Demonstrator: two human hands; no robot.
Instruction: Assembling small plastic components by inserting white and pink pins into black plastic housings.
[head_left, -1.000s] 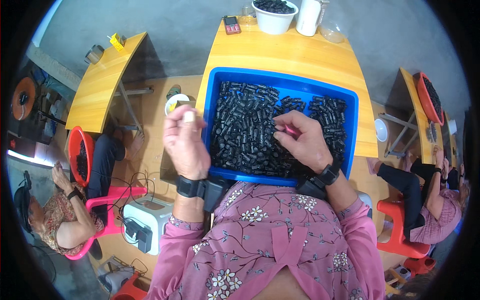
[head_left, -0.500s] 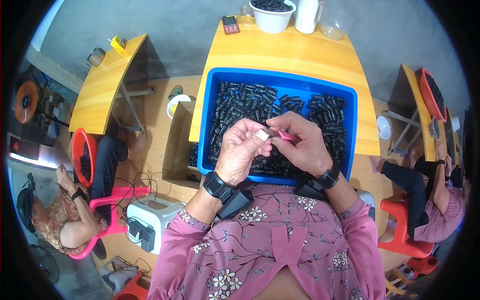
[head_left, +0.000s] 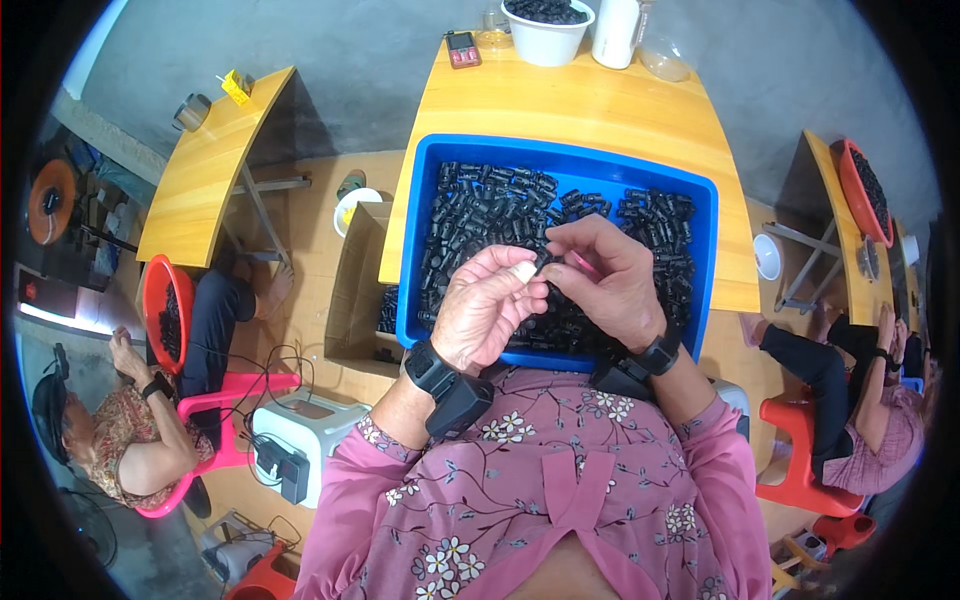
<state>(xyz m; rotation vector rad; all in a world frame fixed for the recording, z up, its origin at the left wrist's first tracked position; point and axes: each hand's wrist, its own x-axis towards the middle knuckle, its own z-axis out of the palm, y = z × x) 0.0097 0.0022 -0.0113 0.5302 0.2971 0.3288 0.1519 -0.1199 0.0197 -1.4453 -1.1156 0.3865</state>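
Note:
My left hand (head_left: 490, 300) is closed, its thumb covered by a white wrap (head_left: 522, 270). Pinched at its fingertips is a small black plastic part (head_left: 541, 259), mostly hidden by the fingers. My right hand (head_left: 612, 283) meets it from the right, fingers curled round a small knife with a pink handle (head_left: 586, 265); its blade is hardly visible at this moment. Both hands hover over a blue tray (head_left: 560, 148) heaped with small black cylindrical parts (head_left: 490, 205).
The tray rests on a yellow wooden table (head_left: 570, 100). A white bowl of black parts (head_left: 545, 38), a white bottle (head_left: 615, 32) and a phone (head_left: 462, 50) stand at its far side. A cardboard box (head_left: 350, 300) is at the left. Co-workers sit at both sides.
My right hand has turned and lifted slightly; the knife's blade, plain to see before, is now mostly hidden. My left hand stays nearly in place.

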